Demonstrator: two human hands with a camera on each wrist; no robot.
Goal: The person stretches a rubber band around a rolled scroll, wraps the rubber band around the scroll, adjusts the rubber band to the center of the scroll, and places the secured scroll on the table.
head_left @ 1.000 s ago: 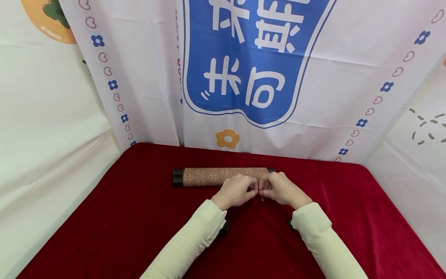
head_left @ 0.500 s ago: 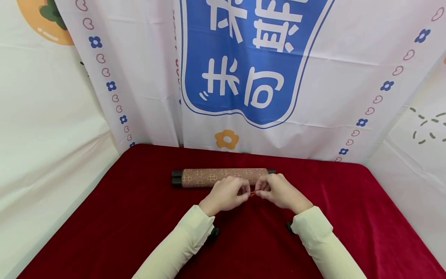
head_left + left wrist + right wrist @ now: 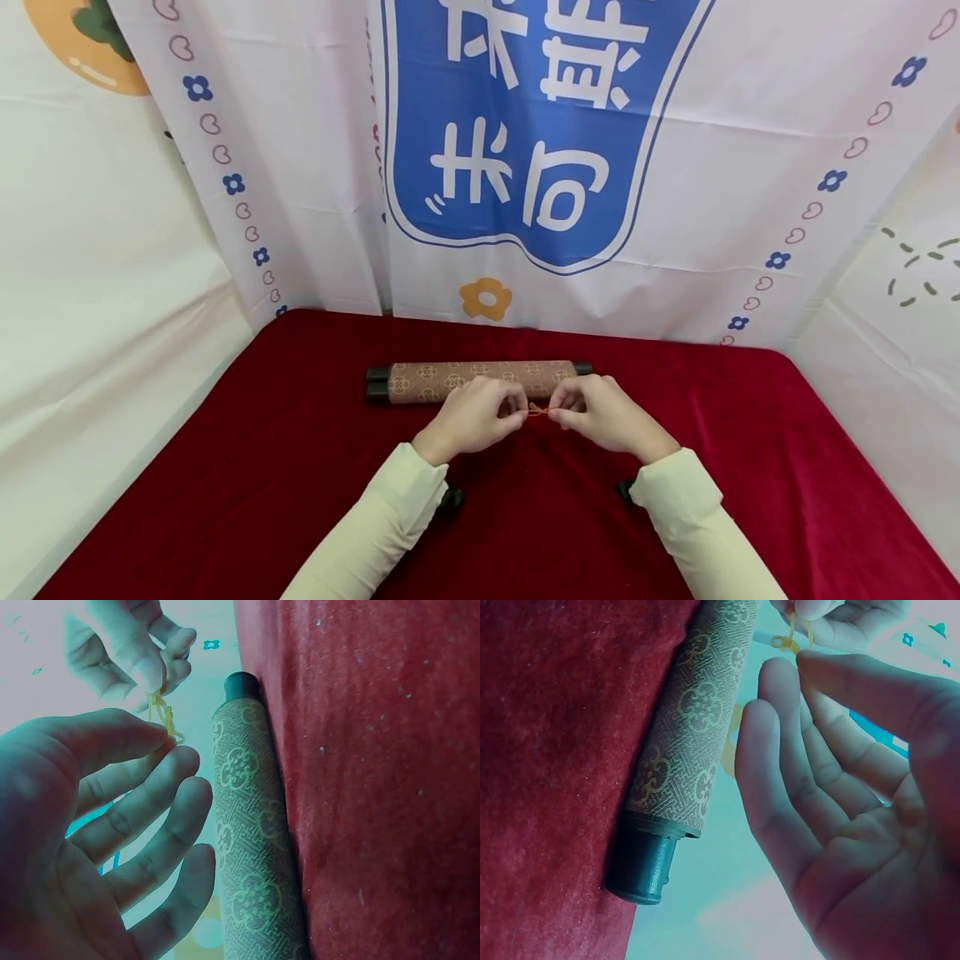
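A thin orange-yellow rubber band is stretched between both hands, its strands looped and twisted. My left hand pinches one end between thumb and fingertip. The other end is pinched by my right hand, whose remaining fingers curve loosely. Just beyond the hands lies a rolled scroll, brown with a gold floral pattern, with dark rod ends sticking out at both sides. My hands hide part of its near edge. In the right wrist view one black rod end shows plainly.
A dark red velvet cloth covers the table. White printed curtains rise behind it and at both sides, the back one bearing a large blue sign with white characters.
My left hand has moved left, away from the right hand, and the gap between them has widened. The rubber band now shows stretched across it. The scroll stays in place.
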